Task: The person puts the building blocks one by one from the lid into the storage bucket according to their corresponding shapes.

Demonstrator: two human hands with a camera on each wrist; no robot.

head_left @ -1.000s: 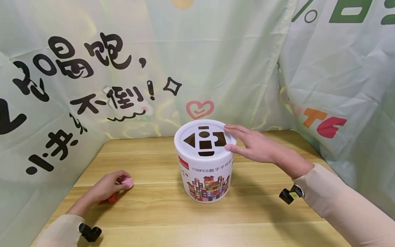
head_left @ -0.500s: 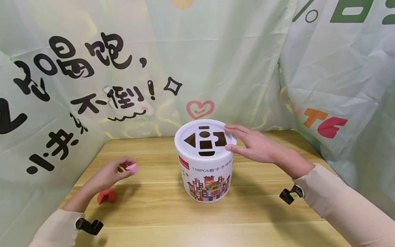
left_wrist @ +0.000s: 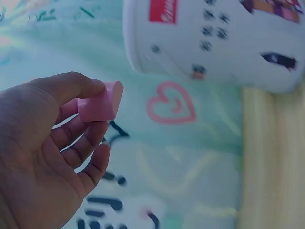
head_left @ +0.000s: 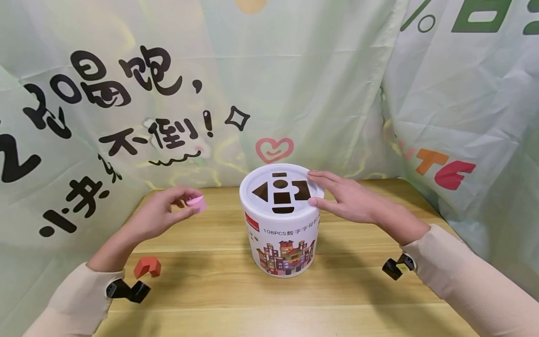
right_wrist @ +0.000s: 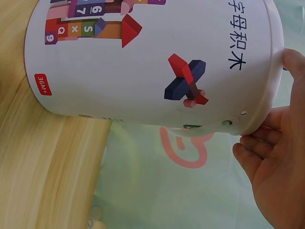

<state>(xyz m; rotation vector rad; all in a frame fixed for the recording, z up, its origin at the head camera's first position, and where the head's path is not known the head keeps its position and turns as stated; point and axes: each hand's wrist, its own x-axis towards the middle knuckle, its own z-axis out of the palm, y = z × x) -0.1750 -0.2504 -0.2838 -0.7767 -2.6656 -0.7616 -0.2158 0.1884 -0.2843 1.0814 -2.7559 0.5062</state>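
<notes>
My left hand (head_left: 162, 213) pinches a small pink toy block (head_left: 198, 204) between thumb and fingers, raised above the table to the left of a white bucket (head_left: 286, 252). In the left wrist view the pink block (left_wrist: 97, 105) shows a flat end, its other fingers loosely bent beneath. Shaped holes, among them a triangle, a circle and a square, are cut into the bucket's white lid (head_left: 258, 175). On the lid's right rim rests my right hand (head_left: 351, 199), its fingers mostly straight. A red notched block (head_left: 148, 267) lies on the table below my left forearm.
The bucket stands upright around the middle of a wooden table (head_left: 227, 299). Printed cloth (head_left: 294, 93) hangs behind the table and along both sides. A black wrist camera (head_left: 128, 291) sticks out from the left sleeve, near the red block.
My left hand has lifted the pink block off the table and carried it up and right, nearer the bucket. The red block has come into fuller view. My right hand stays on the lid.
</notes>
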